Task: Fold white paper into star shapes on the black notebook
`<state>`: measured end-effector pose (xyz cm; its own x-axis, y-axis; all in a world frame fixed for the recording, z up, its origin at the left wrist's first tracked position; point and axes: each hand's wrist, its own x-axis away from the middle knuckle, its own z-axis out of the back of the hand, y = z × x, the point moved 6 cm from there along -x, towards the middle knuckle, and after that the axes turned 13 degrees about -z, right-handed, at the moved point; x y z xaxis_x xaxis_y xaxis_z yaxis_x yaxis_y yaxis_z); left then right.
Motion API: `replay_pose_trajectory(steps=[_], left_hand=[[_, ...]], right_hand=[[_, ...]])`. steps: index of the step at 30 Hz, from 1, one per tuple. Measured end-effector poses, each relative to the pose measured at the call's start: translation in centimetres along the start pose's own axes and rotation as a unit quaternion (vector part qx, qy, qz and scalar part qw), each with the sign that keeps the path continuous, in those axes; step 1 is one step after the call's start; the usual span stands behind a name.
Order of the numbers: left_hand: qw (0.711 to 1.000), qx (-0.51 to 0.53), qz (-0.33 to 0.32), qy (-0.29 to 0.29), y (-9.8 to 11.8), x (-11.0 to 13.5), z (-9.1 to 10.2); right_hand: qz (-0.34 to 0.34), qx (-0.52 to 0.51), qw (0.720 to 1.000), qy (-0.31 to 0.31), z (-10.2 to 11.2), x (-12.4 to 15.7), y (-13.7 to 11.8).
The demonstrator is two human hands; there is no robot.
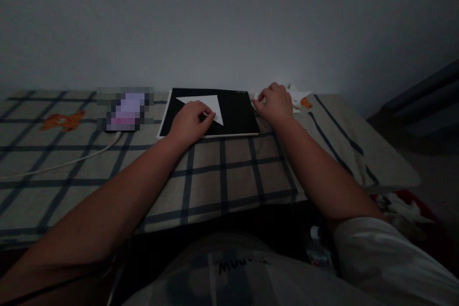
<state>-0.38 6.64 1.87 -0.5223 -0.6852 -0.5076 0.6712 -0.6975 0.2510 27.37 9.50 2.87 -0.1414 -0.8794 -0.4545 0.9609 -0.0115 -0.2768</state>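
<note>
White paper, folded into a triangle (206, 105), is seen lying on a black board (234, 114) with a pale edge, which rests flat on a checked cloth (222, 172) near the wall. The triangle is pressed down by the left hand (189, 122), whose fingers are curled together with the tips on the paper's lower edge. The right hand (274, 103) is set just off the board's right edge, its fingers closed around a small white object (256, 97) that is too dim to be identified. Beyond that hand, white paper scraps with an orange patch (303, 100) are seen. Dark letters are printed on the pale shirt (229, 267) at the bottom of the view, but only a start like "MOO" can be made out. An orange cartoon figure (63, 120) is printed on the beige, navy-lined cloth at the left. A blurred lilac object (125, 109) lies beside the board, and a white cable (60, 162) is trailed from it across the cloth. A plain grey wall (229, 19) closes the dim room behind.
</note>
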Motion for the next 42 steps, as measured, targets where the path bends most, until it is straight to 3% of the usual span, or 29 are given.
replay_pose_trajectory(steps=[3,7,9,16,23,28,42], left_hand=[[0.999,-0.019,0.003,-0.028,-0.1,0.2,-0.3],[0.994,-0.055,0.021,-0.092,-0.3,0.5,-1.2],[0.991,-0.064,0.012,-0.121,-0.2,0.6,-1.6],[0.986,-0.057,-0.052,-0.145,0.5,0.3,-1.8],[0.986,-0.034,-0.070,-0.150,0.8,0.2,-1.9],[0.985,-0.035,-0.077,-0.150,0.8,0.3,-2.0],[0.987,-0.032,-0.076,-0.139,1.0,0.4,-1.8]], right_hand=[[0.110,-0.068,0.991,-0.020,-0.1,0.6,-1.8],[0.280,-0.135,0.939,-0.143,-1.8,3.4,-5.4],[0.312,-0.146,0.920,-0.188,-2.8,4.6,-6.5],[0.327,-0.145,0.899,-0.251,-4.4,5.5,-6.8],[0.338,-0.194,0.889,-0.241,-2.8,5.3,-7.1],[0.341,-0.212,0.881,-0.251,-2.7,5.4,-7.2],[0.338,-0.196,0.893,-0.223,-2.2,5.7,-7.6]])
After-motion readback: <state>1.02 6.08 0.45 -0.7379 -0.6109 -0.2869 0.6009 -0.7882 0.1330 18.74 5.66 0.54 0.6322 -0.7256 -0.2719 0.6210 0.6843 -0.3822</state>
